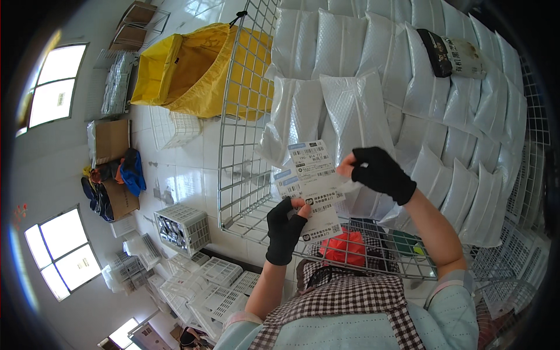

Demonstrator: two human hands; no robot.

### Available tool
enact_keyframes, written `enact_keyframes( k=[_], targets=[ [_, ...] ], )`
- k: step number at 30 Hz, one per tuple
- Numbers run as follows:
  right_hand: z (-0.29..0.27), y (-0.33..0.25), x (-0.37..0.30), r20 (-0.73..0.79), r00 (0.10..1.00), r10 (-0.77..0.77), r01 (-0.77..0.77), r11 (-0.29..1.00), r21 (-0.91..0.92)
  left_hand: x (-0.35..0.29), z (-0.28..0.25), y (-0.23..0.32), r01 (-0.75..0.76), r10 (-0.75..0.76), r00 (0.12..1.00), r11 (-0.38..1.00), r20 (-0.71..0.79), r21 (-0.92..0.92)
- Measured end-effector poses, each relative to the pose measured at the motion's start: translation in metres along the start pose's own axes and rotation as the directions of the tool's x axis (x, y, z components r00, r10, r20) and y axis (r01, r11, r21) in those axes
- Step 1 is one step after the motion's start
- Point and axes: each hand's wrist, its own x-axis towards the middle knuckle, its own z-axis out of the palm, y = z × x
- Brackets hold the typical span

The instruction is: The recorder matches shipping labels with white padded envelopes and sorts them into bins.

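Free air above white pouches (pixel 350 111), reachable from overhead. Paper labels (pixel 315 185) take up space between left hand (pixel 284 233) and right hand (pixel 382 174). Wire mesh (pixel 247 146) blocks leftward passage; black-and-beige bag (pixel 458 55) obstructs far right.

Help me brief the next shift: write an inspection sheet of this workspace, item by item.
Surface: wire-mesh cage loaded with rows of white padded pouches.
Job's things: printed label sheets held over the pouches.
Clutter: dark-and-beige package lying on the pouches; red item by the near mesh.
Grippers: left hand, gloved, holds the sheets; right hand, gloved, is at their upper right, grip unclear.
Cables: nothing seen.
Surroundings: yellow fabric container and white crates left of the cage.
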Motion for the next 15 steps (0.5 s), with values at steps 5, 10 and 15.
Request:
enact_keyframes(
  k=[5, 10, 15],
  targets=[
    [0.029, 0.007, -0.009, -0.011, 0.979, 0.203, -0.188, 0.925, 0.331, -0.001, 0.0, 0.008, 0.06, -0.06, 0.997, 0.998, 0.05, 0.009],
    [0.035, 0.008, -0.012, -0.031, 0.976, 0.217, -0.19, 0.908, 0.375, -0.001, -0.005, 0.01, 0.055, -0.055, 0.995, 0.998, 0.08, 0.002],
    [0.034, 0.005, -0.014, -0.033, 0.964, 0.265, -0.229, 0.885, 0.406, 0.0, -0.007, 0.005, 0.034, -0.035, 0.997, 0.999, 0.072, 0.02]
  ],
)
